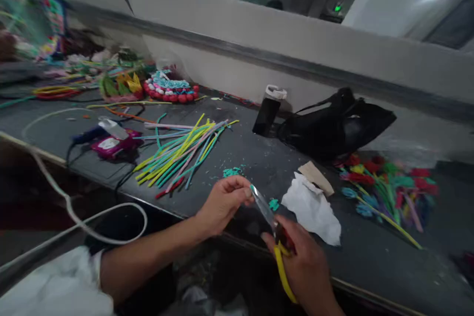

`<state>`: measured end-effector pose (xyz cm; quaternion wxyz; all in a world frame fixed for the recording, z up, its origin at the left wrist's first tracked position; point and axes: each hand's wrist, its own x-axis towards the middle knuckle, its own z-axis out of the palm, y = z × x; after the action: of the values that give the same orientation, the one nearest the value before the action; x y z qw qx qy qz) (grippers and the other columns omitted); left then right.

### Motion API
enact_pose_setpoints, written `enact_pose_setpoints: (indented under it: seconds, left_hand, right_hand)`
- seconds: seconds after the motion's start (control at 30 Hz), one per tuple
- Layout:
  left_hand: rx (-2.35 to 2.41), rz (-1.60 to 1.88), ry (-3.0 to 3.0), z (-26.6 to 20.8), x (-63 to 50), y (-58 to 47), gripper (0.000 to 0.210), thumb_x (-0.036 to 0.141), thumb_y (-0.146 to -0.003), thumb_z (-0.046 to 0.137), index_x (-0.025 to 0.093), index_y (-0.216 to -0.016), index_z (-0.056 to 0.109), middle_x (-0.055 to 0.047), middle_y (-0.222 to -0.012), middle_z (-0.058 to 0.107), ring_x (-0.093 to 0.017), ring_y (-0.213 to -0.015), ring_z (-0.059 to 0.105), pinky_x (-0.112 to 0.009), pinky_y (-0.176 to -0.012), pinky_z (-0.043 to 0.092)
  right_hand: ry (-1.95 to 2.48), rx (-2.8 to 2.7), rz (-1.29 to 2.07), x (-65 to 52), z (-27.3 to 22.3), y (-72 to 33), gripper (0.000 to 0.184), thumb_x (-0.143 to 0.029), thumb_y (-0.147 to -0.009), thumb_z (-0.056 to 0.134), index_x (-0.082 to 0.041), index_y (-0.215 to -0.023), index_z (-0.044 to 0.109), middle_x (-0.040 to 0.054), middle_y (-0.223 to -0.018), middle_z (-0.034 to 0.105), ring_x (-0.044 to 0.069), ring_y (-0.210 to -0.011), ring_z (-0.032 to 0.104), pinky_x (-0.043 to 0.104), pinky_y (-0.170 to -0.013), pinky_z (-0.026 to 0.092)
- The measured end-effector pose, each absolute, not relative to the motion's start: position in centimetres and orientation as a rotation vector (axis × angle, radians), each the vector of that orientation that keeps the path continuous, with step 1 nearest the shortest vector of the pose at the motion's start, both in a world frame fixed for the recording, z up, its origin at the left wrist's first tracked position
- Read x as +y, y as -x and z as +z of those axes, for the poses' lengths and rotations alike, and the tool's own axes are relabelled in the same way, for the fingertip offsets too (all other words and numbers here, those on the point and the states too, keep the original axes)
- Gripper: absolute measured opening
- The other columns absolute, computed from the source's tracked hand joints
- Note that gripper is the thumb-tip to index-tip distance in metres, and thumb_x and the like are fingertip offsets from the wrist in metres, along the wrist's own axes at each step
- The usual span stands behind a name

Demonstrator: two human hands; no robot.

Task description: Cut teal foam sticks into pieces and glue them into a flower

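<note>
My right hand (305, 261) is closed on a pair of scissors (265, 207) with yellow handles, its blades pointing up and left. The blade tips meet the fingertips of my left hand (229, 200). Those fingers pinch a small teal piece, mostly hidden, that looks like a bit of pipe cleaner. Just beyond my left hand lies a little heap of teal clippings (232, 172). A second small teal clump (273, 204) sits beside the scissors. Loose pipe cleaners (181, 153) in yellow, teal and pink lie in a pile to the left.
Crumpled white paper (313, 210) and fuzzy flowers (392, 187) lie at the right. A black bottle (267, 111) and a black bag (336, 123) stand by the wall. At the left are a purple device (116, 143), a white cable (66, 202) and beaded decorations (170, 86).
</note>
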<state>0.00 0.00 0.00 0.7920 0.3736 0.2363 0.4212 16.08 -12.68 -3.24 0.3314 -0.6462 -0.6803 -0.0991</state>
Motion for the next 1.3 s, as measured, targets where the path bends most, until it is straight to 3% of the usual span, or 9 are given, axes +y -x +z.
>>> enact_pose_setpoints:
  seconds: [0.77, 0.9, 1.0, 1.07, 1.17, 1.3]
  left_hand:
    - [0.505, 0.881, -0.746, -0.2, -0.4, -0.1, 0.019, 0.024, -0.063, 0.082, 0.013, -0.072, 0.068, 0.000, -0.062, 0.066, -0.009, -0.059, 0.057, -0.020, -0.062, 0.041]
    - [0.508, 0.872, -0.785, -0.6, -0.3, -0.1, 0.014, 0.022, -0.067, 0.079, 0.014, -0.072, 0.068, 0.000, -0.063, 0.064, -0.009, -0.060, 0.054, -0.021, -0.062, 0.039]
    - [0.505, 0.864, -0.861, -1.1, -0.4, -0.2, 0.010, 0.020, -0.069, 0.077, 0.015, -0.071, 0.069, 0.001, -0.064, 0.061, -0.008, -0.060, 0.052, -0.021, -0.062, 0.038]
    - [0.476, 0.864, -0.927, -1.3, -0.5, -0.3, 0.010, 0.020, -0.068, 0.078, 0.015, -0.071, 0.070, 0.000, -0.071, 0.061, -0.009, -0.066, 0.052, -0.021, -0.066, 0.038]
    - [0.414, 0.859, -1.012, -1.5, -0.8, -0.4, 0.010, 0.020, -0.067, 0.079, 0.015, -0.071, 0.071, -0.001, -0.084, 0.057, -0.011, -0.080, 0.053, -0.022, -0.074, 0.039]
    - [0.382, 0.811, -1.029, -1.7, -1.3, -0.4, 0.009, 0.022, -0.069, 0.079, 0.016, -0.072, 0.072, -0.002, -0.092, 0.050, -0.011, -0.079, 0.052, -0.025, -0.073, 0.041]
  right_hand:
    - [1.656, -1.777, -0.158, -12.9, -3.5, -15.9, 0.026, -0.036, -0.090, 0.059, -0.017, -0.107, 0.066, 0.0054, -0.082, 0.073, 0.017, -0.068, 0.070, 0.026, -0.065, 0.053]
    - [1.711, -1.516, 0.148, -12.7, -2.4, -15.8, 0.029, -0.042, -0.083, 0.067, -0.018, -0.100, 0.068, 0.0047, -0.077, 0.073, 0.017, -0.063, 0.068, 0.026, -0.061, 0.053]
    - [1.697, -1.189, 0.722, -12.2, -1.0, -15.7, 0.039, -0.049, -0.081, 0.067, -0.020, -0.106, 0.064, -0.0003, -0.063, 0.065, 0.011, -0.045, 0.055, 0.022, -0.043, 0.045]
    - [1.548, -0.975, 1.039, -11.8, -0.4, -15.5, 0.047, -0.051, -0.082, 0.066, -0.021, -0.117, 0.056, -0.0017, -0.065, 0.064, 0.007, -0.039, 0.045, 0.019, -0.037, 0.038]
    - [1.341, -0.834, 1.199, -11.2, -0.3, -14.9, 0.052, -0.047, -0.082, 0.068, -0.023, -0.123, 0.049, 0.0008, -0.078, 0.067, 0.006, -0.041, 0.045, 0.019, -0.038, 0.040]
    - [1.251, -0.754, 1.253, -10.8, -0.4, -14.3, 0.050, -0.041, -0.079, 0.073, -0.023, -0.119, 0.049, -0.0017, -0.075, 0.064, 0.005, -0.041, 0.045, 0.018, -0.037, 0.041]
